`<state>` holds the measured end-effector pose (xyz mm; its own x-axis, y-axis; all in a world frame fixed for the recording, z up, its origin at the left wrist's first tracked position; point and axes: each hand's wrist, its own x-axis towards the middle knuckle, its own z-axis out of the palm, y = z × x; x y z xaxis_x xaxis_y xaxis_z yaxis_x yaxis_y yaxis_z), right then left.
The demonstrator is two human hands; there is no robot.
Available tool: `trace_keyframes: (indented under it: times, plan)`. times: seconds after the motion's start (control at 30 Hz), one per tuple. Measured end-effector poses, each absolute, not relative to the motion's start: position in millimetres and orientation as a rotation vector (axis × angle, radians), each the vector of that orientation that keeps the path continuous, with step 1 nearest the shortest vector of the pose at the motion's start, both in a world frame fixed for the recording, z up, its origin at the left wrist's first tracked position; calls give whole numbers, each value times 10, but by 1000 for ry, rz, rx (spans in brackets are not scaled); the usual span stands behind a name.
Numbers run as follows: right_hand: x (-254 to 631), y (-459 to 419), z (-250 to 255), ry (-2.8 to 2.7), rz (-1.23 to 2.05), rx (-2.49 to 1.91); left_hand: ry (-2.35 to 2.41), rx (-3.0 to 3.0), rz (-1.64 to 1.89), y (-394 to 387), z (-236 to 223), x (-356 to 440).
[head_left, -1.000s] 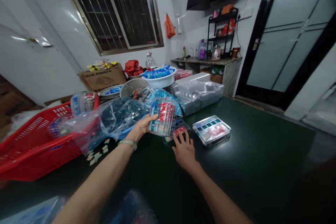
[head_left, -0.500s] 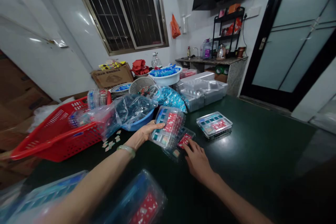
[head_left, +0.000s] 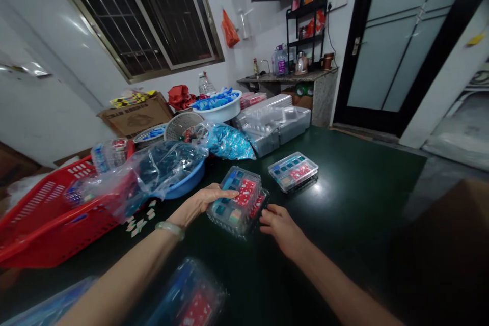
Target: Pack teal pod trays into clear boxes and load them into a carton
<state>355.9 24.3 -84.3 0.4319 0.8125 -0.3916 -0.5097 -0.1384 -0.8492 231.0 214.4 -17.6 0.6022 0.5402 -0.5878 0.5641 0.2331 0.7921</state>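
My left hand [head_left: 202, 200] lies across a clear plastic tray [head_left: 234, 198] holding teal and red packets, its fingers over the tray's left side. That tray sits on a second, similar tray [head_left: 257, 205], which it mostly hides. My right hand [head_left: 280, 226] is at the right edge of the stack, fingertips against the lower tray. A third clear tray [head_left: 293, 171] with teal and red packets lies farther up the dark green table [head_left: 344, 224]. A blurred tray [head_left: 187, 295] sits at the near edge, below my arms.
A red plastic basket [head_left: 49, 219] lies tilted at the left, under a clear bag of dark contents [head_left: 153, 173]. Small white pieces [head_left: 137, 224] lie near it. Behind stand a blue basin [head_left: 185, 183], a blue foil bag [head_left: 229, 142] and stacked clear trays [head_left: 273, 127].
The tray in my left hand has come down onto the lower tray, and both have moved closer to my right hand. My right hand now touches the stack's right edge.
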Motion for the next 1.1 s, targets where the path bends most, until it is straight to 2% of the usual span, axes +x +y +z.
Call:
trace_keyframes:
  times: [0.23, 0.73, 0.87, 1.1]
  plan:
    - [3506, 424, -788, -290, 1195, -1209, 1028, 1397, -80, 1994, -185, 2330]
    - [3415, 248, -582, -555, 921, -1095, 878, 1056, 199, 1603, -145, 2101]
    - [3480, 128, -504, -613, 772, -1155, 791, 1034, 225, 1583, -107, 2225]
    - [3763, -105, -408, -526, 817, -1034, 636, 1078, 236, 1720, -79, 2656]
